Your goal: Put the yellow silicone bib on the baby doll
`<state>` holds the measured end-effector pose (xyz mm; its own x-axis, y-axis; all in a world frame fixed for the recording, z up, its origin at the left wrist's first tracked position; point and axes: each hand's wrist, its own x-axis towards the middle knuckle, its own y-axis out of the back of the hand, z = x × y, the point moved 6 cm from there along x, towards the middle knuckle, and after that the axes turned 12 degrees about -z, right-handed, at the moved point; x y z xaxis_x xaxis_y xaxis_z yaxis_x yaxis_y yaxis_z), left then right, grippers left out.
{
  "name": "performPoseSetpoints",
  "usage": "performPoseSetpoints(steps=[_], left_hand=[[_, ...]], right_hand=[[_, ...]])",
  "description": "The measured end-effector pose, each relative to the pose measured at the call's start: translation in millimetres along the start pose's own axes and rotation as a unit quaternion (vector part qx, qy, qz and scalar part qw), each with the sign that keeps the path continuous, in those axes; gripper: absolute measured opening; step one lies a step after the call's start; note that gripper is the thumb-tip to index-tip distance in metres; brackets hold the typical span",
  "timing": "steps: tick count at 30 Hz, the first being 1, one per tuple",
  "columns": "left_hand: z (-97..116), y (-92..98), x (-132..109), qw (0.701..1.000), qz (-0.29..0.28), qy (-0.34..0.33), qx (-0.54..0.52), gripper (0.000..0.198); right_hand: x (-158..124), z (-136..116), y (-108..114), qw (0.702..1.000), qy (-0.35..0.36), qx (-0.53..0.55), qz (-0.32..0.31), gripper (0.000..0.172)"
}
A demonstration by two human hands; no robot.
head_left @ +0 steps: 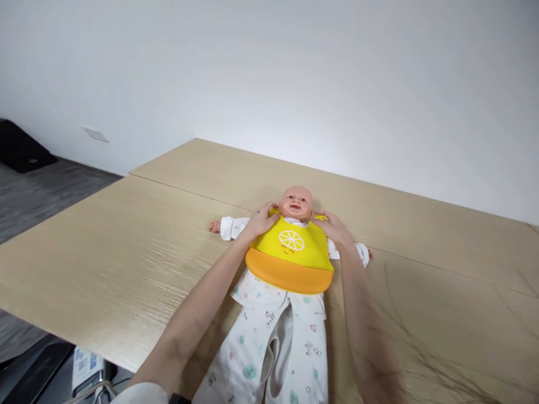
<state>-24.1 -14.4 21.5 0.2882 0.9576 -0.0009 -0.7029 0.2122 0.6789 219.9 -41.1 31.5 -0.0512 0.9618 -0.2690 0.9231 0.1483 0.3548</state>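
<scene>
A baby doll (296, 203) lies on its back on the wooden table, arms spread out to both sides. It wears white pyjamas (252, 331) with small coloured prints. Over its chest is a yellow bib (273, 238) with a citrus slice design and an orange pocket along the lower edge. My left hand (263, 220) has its fingers closed on the bib's upper left corner by the doll's neck. At the opposite upper corner, my right hand (331, 226) grips the bib beside the doll's shoulder. The bib's neck ends are partly hidden behind my fingers.
The table (126, 241) has a seam running across it and meets a white wall (295, 84) at the back. A black object (25, 147) is on the floor at far left. Below the near left edge are a white box (87, 367) and cables.
</scene>
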Motion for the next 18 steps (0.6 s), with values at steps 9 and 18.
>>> performPoseSetpoints(steps=[9, 18], left_hand=[[-3, -3.5, 1, 1.0, -0.012, -0.011, -0.016, 0.034], [-3, -8.0, 1, 1.0, -0.017, -0.006, -0.014, 0.042]], right_hand=[[43, 9, -3, 0.996, 0.004, -0.074, -0.052, 0.032], [64, 13, -16, 0.971, 0.022, -0.219, -0.089, 0.049]])
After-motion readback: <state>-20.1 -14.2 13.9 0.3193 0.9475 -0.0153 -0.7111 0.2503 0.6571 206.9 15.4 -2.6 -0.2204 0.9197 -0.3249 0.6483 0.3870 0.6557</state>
